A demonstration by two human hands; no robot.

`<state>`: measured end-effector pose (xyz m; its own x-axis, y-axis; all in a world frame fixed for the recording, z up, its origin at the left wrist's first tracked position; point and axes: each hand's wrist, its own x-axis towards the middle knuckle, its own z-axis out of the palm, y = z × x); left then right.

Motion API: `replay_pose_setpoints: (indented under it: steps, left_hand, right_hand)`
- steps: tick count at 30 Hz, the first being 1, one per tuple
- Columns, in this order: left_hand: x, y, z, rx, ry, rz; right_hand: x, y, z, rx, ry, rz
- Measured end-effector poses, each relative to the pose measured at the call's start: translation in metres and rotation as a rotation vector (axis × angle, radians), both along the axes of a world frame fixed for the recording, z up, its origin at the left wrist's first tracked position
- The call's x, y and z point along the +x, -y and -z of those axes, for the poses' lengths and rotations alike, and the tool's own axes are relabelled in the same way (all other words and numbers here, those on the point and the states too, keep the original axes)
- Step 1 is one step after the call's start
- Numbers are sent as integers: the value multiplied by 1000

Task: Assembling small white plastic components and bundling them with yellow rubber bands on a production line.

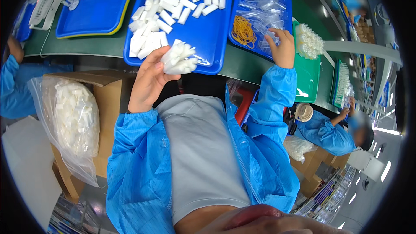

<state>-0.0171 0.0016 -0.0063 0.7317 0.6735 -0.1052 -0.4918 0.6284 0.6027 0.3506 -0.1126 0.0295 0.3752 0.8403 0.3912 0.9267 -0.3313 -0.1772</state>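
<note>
My left hand (149, 80) grips a bundle of small white plastic pieces (178, 59) just over the near edge of a blue tray (203, 34) piled with more white pieces (162, 13). My right hand (281, 47) reaches into a second blue tray (284, 0) to the right, fingers resting among clear plastic parts (260, 6); whether it grips one is hidden. A heap of orange rubber bands (243, 31) lies in that tray, just left of my right hand. Both arms wear blue sleeves.
A cardboard box (106, 99) with a plastic bag of white pieces (76, 117) stands at my left. A third blue tray (97, 11) lies far left, a green tray (308, 78) with bundled white parts (308, 41) on the right. Other people in blue work on both sides.
</note>
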Motion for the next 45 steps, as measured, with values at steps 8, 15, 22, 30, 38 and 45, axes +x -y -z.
replay_pose_setpoints:
  steps: [8, 15, 22, 30, 38, 45]
  left_hand:
    - [1, 0, -12, 28, -52, 27]
    - [5, 4, -29, 176, -112, 22]
    - [8, 7, -32, 273, -112, -18]
    - [10, 5, -18, 315, -191, -35]
    - [14, 6, -24, 414, -209, -43]
    - [13, 5, -21, 435, -213, -57]
  right_hand:
    - [-33, -7, -20, 279, -447, -3]
    - [-122, -20, -45, 577, -1296, -609]
    - [-152, -37, -46, 414, -1306, -630]
    - [-169, -40, -44, 322, -1243, -647]
    - [-180, -42, -46, 279, -1262, -673]
    - [-169, -42, -52, 194, -1235, -813]
